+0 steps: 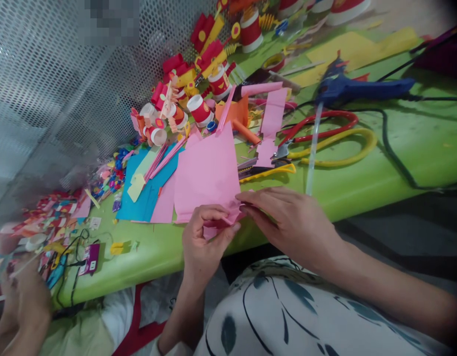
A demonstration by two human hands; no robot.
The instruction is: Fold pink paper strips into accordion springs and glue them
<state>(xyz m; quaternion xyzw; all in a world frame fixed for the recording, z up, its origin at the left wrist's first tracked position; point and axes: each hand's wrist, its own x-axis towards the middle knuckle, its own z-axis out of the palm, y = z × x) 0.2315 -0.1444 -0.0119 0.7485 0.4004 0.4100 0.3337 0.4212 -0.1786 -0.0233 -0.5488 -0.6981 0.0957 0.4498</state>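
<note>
A small folded piece of pink paper [232,215] is pinched between the thumb and fingers of my left hand [206,237], at the table's front edge. My right hand [293,222] grips the other end of this piece with thumb and fingertips close together. Just behind my hands lies a larger pink sheet [208,173], with more pink paper under it. A cut pink strip [272,116] with notched edges rests to the right, beside scissors [332,143] with one red and one yellow handle. A yellow cutter [269,173] lies near my right hand.
A blue glue gun [361,89] with its stick and black cable lies on the green table [428,148]. Blue sheets [139,185] are at left. Red and white paper cups [200,110] with paper parts line the perforated screen [65,89]. Another person's hands [28,291] are at far left.
</note>
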